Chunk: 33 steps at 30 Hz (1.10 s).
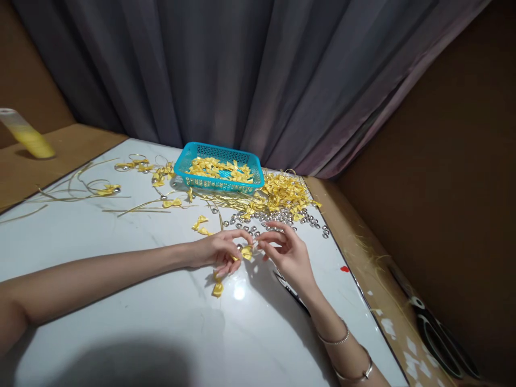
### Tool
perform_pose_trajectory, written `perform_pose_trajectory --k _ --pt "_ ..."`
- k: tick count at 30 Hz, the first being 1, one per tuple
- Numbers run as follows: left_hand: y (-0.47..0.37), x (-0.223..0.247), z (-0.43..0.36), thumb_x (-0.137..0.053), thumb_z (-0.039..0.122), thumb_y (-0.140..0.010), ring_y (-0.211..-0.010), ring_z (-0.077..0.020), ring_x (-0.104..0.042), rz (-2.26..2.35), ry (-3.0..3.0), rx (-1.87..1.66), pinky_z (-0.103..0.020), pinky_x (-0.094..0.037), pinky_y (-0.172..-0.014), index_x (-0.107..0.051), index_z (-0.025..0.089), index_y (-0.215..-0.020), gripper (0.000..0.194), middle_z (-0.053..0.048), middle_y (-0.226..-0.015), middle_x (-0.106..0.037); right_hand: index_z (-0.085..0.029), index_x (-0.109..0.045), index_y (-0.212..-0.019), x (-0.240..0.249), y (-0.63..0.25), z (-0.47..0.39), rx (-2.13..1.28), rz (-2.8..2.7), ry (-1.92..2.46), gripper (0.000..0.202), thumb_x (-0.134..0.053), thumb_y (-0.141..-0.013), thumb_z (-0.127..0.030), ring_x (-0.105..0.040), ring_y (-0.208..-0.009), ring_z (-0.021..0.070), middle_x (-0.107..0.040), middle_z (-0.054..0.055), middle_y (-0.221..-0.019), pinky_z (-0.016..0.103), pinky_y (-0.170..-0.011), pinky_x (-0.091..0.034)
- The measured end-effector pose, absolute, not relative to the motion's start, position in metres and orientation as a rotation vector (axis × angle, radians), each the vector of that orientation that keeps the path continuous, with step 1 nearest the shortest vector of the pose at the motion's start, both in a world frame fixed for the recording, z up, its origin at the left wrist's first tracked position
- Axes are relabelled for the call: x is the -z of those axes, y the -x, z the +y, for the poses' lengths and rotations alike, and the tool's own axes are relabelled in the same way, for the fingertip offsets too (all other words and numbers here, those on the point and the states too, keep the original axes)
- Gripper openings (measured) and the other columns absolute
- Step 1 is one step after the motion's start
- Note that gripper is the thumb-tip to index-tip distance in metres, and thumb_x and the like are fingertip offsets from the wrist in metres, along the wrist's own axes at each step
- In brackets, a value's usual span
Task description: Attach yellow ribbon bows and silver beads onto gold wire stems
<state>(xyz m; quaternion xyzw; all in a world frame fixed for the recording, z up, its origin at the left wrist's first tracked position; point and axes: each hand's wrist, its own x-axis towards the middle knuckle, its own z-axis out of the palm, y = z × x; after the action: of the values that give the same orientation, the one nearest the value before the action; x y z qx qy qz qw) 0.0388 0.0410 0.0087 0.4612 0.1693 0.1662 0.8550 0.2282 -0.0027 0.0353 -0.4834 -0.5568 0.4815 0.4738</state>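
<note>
Fingers curled, my left hand grips a strand of yellow bows, with one bow at its fingertips beside a small silver bead. Another yellow bow hangs or lies just below this hand. My right hand comes in from the right, thumb and index finger pinched near the bow; what they hold is too small to make out. The fingertips of both hands are close together above the white tabletop. Beyond them lie loose silver beads and a few separate yellow bows.
A blue basket holds many yellow bows. A pile of bows lies to its right, gold wires in front. Bow-and-wire pieces lie left. Black-handled scissors rest at right; a yellow spool stands far left.
</note>
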Motion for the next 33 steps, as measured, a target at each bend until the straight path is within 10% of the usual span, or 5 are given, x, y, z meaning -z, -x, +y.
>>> perform_pose_trajectory --k 17,33 --pt "-0.038 -0.002 0.049 -0.059 0.016 -0.071 -0.046 -0.0172 -0.064 0.361 -0.828 -0.395 -0.016 -0.04 -0.034 -0.056 0.01 -0.09 0.02 -0.012 -0.066 -0.071 -0.024 -0.046 -0.106 -0.033 -0.207 -0.015 -1.116 -1.065 1.059 0.032 -0.063 -0.079 -0.027 -0.061 -0.071 0.0144 -0.058 0.001 -0.089 0.026 -0.052 -0.052" --pt "-0.034 0.005 0.05 -0.072 0.045 -0.071 -0.035 -0.0069 -0.036 0.364 -0.905 -0.388 -0.017 -0.027 -0.038 -0.066 0.009 -0.083 0.038 0.002 -0.037 -0.05 -0.02 -0.054 -0.104 -0.042 -0.223 -0.007 -1.771 -0.871 0.856 0.039 -0.071 -0.068 -0.016 -0.059 -0.055 0.0097 -0.064 -0.001 -0.076 0.02 -0.046 -0.042"
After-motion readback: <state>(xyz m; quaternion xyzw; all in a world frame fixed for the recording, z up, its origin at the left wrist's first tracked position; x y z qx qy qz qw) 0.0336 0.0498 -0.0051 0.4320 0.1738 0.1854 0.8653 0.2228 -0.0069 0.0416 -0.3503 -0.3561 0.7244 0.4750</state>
